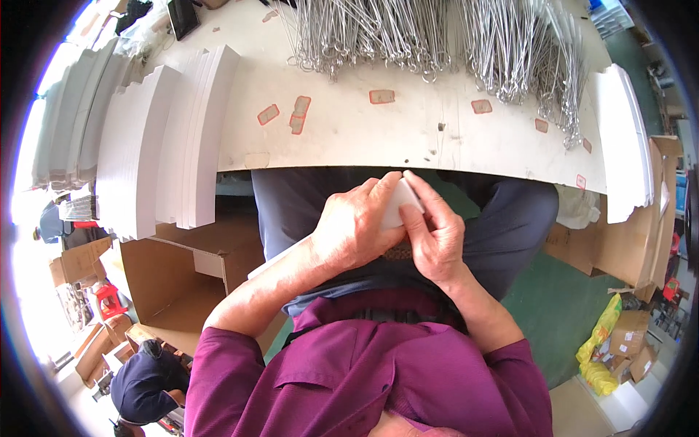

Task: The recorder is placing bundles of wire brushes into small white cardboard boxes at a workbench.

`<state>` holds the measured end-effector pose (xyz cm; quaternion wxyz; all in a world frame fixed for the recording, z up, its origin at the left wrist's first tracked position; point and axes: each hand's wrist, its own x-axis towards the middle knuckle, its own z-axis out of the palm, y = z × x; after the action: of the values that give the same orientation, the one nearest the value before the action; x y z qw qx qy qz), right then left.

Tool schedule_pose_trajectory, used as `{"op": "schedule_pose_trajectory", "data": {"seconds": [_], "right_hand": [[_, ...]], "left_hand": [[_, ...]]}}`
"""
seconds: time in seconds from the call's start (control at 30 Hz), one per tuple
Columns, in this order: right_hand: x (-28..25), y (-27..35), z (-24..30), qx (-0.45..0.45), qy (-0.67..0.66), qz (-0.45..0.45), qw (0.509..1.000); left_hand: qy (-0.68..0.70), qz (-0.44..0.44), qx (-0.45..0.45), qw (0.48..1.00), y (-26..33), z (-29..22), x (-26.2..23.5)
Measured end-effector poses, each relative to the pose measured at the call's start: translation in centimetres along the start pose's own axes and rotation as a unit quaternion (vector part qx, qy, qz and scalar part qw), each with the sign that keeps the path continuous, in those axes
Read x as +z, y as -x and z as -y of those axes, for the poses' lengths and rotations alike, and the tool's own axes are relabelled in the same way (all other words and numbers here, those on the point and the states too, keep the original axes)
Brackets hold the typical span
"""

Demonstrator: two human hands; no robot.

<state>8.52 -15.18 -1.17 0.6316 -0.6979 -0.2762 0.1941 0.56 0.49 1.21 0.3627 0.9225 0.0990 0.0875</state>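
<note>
Currently, a white card piece (402, 205) is between both hands above the dark trousers (510, 222), just off the near edge of the tabletop (328, 135). The left hand (357, 224) curls its fingers around it; the right hand (439, 237) pinches its end, thumb and fingers narrow. A white length, seemingly the same piece, shows beneath the left forearm (273, 280). Looped metal wires (378, 33) lie along the far side, white card stacks (138, 156) at the left, another white stack (619, 146) at the right.
</note>
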Motion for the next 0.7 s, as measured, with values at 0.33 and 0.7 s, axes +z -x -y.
{"op": "schedule_pose_trajectory", "data": {"seconds": [0.33, 0.7], "right_hand": [[-7.8, -6.2, 1.0, -0.011, 0.069, -0.083, 0.994], [-7.2, -9.1, -0.7, -0.215, 0.407, -0.026, 0.888]], "left_hand": [[-0.125, 0.038, 0.011, 0.991, -1.5, 0.8, -7.6], [-0.121, -0.055, 0.080, 0.988, -6.2, 4.3, -8.1]]}}
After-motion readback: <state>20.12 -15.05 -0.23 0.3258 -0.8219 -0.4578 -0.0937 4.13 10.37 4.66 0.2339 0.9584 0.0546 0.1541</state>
